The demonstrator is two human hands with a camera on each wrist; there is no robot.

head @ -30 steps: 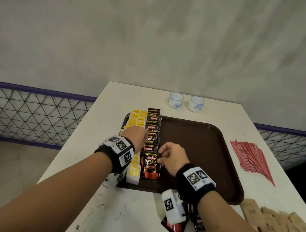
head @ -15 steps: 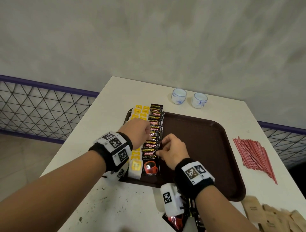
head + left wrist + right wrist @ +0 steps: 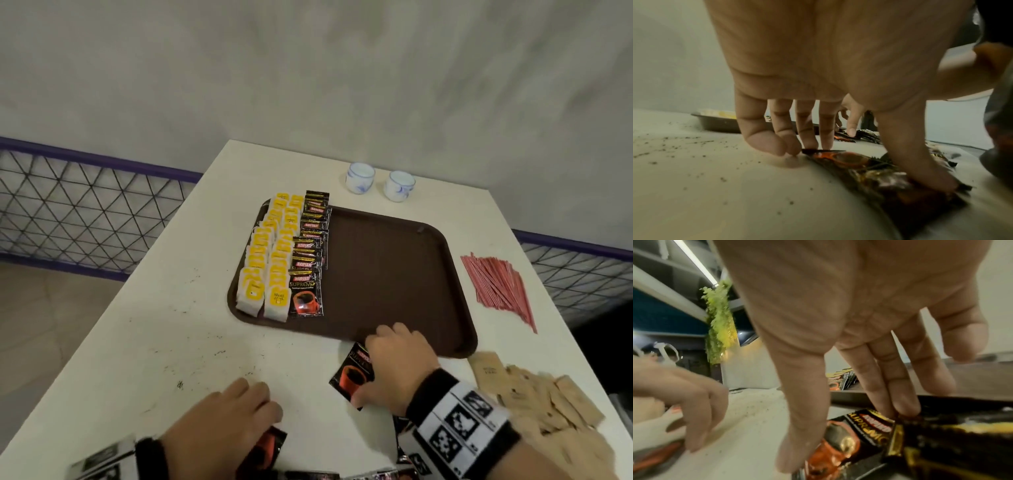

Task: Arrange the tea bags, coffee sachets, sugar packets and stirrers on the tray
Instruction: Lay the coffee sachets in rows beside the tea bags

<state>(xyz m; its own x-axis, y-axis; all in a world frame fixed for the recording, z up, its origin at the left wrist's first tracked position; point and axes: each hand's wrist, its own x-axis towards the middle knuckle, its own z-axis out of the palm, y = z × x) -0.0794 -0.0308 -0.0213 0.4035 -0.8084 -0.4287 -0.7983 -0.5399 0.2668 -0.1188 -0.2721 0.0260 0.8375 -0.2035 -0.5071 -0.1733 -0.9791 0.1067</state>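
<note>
Near the table's (image 3: 144, 342) front edge, right hand (image 3: 399, 368) pinches a coffee sachet (image 3: 352, 375) just off the tray (image 3: 394, 274); left hand (image 3: 219, 421) pinches another sachet (image 3: 869, 172) flat on the table.

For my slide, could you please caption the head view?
Both hands reach for coffee sachets on the table beside the part-filled tray.

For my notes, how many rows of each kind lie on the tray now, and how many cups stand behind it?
Tea bag rows: 2
Coffee sachet rows: 1
Cups: 2
Total: 5
</note>
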